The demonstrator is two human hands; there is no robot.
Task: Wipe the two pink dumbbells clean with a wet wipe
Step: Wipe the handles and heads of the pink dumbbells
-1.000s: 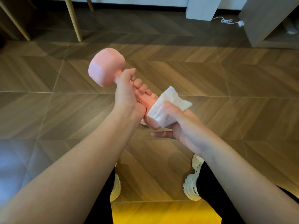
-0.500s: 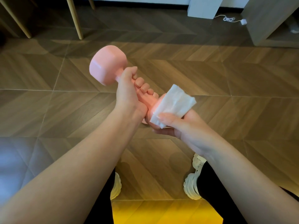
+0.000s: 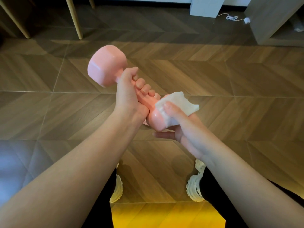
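Note:
One pink dumbbell (image 3: 107,65) is held in the air over the floor, tilted with its far head up and to the left. My left hand (image 3: 130,96) grips its handle. My right hand (image 3: 184,129) presses a folded white wet wipe (image 3: 179,105) against the near head (image 3: 155,118) of the dumbbell, thumb on top of the wipe and fingers cupped underneath. Part of the near head is hidden by the wipe and my hand. Only one dumbbell shows in the head view.
Wooden herringbone floor (image 3: 230,83) lies below. Wooden furniture legs (image 3: 74,18) stand at the back left. A white cable (image 3: 233,18) and a grey cabinet (image 3: 271,22) are at the back right. My white shoes (image 3: 195,186) are below my arms.
My right hand has slid the wipe around the near head, first up and over it, then back down the right side. The dumbbell stayed almost in place in my left hand.

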